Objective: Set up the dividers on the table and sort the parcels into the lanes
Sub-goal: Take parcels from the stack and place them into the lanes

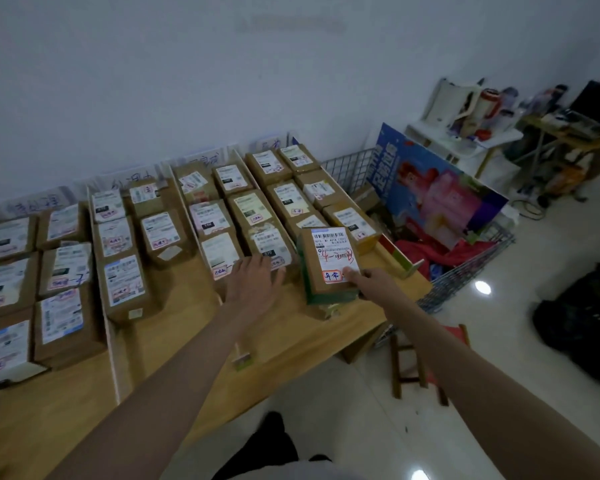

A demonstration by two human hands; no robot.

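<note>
- Your right hand pinches the near corner of the parcel — thumb on the label beside the red-stamped sticker, the other fingers hidden under the box. The parcel is held tilted above the near end of the rightmost lane, not yet down on the bench.
- The parcel's long axis runs away from you, roughly in line with the lane, so it lies just beyond and to the left of your right fingertips.
- Your left hand is flat with fingers spread and holding nothing. It rests at the near end of the neighbouring lane, touching the last box there — close beside the held parcel, yet the right hand is the one that has it.
- A white divider separates the lanes further left; the divider between your two hands is mostly covered by your left forearm.
- Hard to read: whether the green edging at the parcel's underside belongs to it or to a second item beneath. Label text is too blurred to tell which lane it belongs in.
</note>
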